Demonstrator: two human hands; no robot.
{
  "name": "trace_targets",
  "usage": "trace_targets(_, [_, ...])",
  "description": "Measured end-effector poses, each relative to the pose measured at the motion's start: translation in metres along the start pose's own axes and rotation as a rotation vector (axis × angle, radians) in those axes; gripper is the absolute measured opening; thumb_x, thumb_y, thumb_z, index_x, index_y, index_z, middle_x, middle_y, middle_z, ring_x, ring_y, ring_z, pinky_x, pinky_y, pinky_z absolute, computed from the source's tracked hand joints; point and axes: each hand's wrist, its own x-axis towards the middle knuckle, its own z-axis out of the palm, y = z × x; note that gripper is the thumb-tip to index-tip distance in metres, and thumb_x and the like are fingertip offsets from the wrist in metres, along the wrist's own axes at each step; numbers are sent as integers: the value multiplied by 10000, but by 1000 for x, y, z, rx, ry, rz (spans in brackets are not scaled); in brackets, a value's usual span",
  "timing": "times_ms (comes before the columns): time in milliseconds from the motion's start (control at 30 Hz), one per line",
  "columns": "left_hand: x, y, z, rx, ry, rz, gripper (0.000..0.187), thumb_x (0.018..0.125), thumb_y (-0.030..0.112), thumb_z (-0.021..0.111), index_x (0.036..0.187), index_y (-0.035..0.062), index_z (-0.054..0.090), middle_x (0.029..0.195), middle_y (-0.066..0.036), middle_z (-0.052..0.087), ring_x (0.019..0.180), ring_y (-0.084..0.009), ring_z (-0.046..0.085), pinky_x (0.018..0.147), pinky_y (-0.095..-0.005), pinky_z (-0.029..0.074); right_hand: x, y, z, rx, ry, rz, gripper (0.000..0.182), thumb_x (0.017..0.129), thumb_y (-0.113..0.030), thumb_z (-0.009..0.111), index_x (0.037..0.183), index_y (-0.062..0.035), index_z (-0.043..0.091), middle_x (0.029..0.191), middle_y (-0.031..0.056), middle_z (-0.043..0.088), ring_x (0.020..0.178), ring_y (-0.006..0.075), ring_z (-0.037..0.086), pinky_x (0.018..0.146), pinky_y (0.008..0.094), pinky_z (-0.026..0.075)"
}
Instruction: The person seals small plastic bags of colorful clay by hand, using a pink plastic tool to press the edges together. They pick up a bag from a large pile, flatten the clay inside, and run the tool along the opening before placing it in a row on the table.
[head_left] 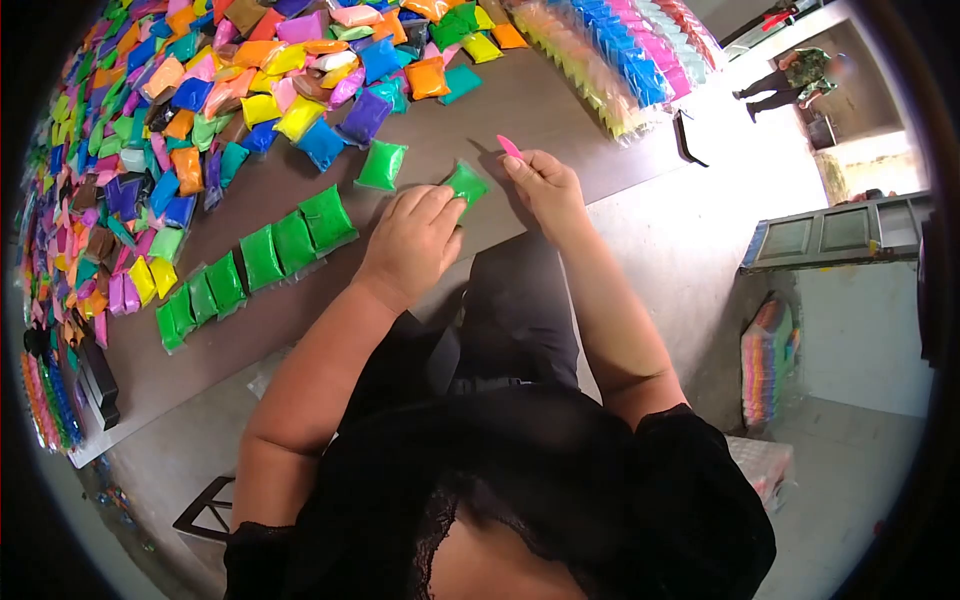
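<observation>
My left hand (412, 238) grips the near side of a small clear packet with green filling (468, 184), its fingers partly covering it at the table's front edge. Just to the right, my right hand (545, 188) pinches a small pink plastic blade-like tool (510, 147), tip pointing up and away. A separate green packet (382, 165) lies flat beyond my left hand. Left of my forearm, a row of green packets (292, 243) lies side by side along the table, with several smaller-looking ones (203, 296) at its far left.
A large heap of multicoloured packets (300, 80) covers the back and left of the brown table (420, 320). Stacked rows of coloured packets (610, 60) stand at the back right. A person (805, 75) is on the far right, beyond a metal-framed panel (840, 232).
</observation>
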Motion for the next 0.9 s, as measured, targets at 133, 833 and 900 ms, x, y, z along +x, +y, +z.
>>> trace_targets(133, [7, -2, 1, 17, -19, -62, 330, 758, 58, 707, 1087, 44, 685, 1105, -98, 629, 1030, -286, 604, 889, -397, 485, 8, 17, 5, -83, 40, -281, 215, 985, -186, 655, 1033, 15, 714, 778, -45, 566, 691, 57, 519, 623, 219, 429])
trace_targets(833, [7, -2, 7, 100, -30, -52, 324, 779, 77, 748, 1097, 68, 685, 1172, -104, 634, 1189, -311, 587, 1054, -444, 455, -5, 2, 0, -311, 83, -423, 192, 870, -145, 757, 1020, -27, 753, 877, 86, 687, 801, 171, 641, 727, 305, 507])
trace_targets(900, [3, -6, 8, 48, -14, -12, 318, 784, 59, 738, 1098, 68, 691, 1168, -98, 638, 1179, -302, 595, 1046, -432, 467, -9, -4, 0, -257, 55, -130, 177, 877, -158, 749, 974, -10, 738, 889, 105, 695, 832, 197, 660, 754, 321, 511])
